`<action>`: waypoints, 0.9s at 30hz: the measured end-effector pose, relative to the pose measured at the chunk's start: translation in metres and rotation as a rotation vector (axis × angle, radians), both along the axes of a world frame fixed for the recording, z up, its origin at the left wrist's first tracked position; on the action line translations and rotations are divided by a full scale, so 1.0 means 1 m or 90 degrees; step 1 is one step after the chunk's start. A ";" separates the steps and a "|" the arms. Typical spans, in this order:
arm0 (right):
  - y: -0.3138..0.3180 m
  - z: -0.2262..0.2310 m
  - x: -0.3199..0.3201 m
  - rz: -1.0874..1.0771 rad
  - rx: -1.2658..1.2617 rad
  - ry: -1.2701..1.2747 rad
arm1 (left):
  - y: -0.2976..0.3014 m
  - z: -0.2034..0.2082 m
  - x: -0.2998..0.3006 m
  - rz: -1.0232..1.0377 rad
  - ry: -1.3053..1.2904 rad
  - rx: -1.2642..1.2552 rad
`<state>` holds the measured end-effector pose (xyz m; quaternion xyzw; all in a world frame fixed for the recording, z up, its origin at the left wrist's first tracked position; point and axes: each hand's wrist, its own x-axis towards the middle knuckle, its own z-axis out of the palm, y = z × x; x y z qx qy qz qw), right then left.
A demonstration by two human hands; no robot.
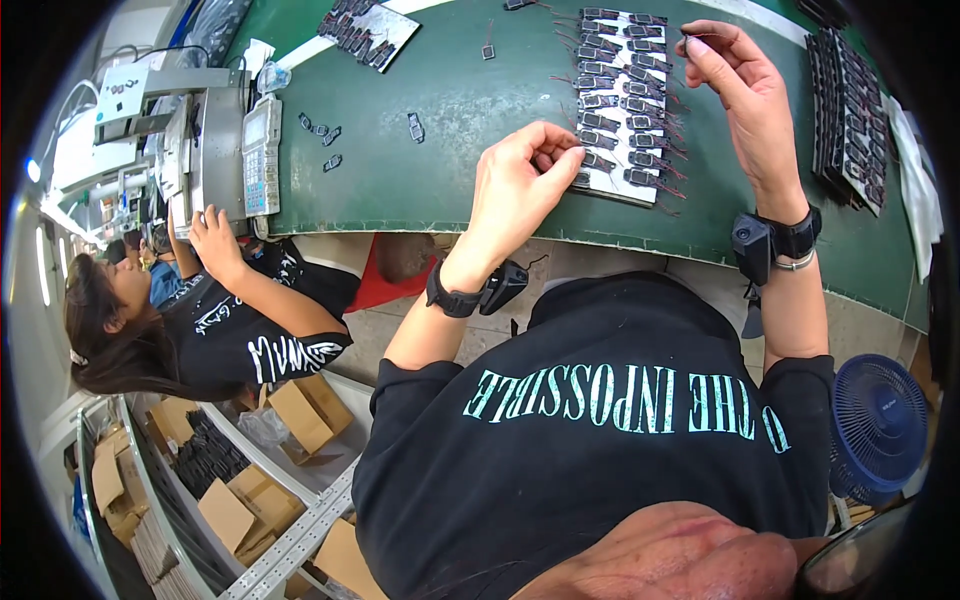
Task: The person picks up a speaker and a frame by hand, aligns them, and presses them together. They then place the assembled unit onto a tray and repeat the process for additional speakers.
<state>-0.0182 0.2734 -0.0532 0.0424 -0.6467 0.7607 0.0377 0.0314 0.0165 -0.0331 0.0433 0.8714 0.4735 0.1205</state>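
A white board lies on the green table, carrying rows of small black rectangular parts with thin dark red wires. My left hand is at the board's near left edge, thumb and fingers pinched together beside one of these parts; whatever sits between the fingertips is hidden. Off the board's far right side, my right hand is raised, its thumb and index finger closed on a small dark part. Its exact kind is too small to make out.
More loaded boards are stacked at the right, and another board lies far left. Loose black parts are scattered on the green table. At left, a co-worker's hand touches a machine with a keypad. A blue fan stands lower right.
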 end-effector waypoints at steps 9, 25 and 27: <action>-0.006 0.009 0.012 0.031 -0.019 -0.031 | 0.000 -0.007 0.011 -0.029 0.345 -0.187; -0.006 0.052 0.026 0.109 -0.001 -0.047 | -0.094 0.005 -0.001 0.145 0.424 -0.508; -0.010 0.056 0.039 0.092 -0.004 -0.047 | -0.078 0.009 -0.001 0.107 0.445 -0.468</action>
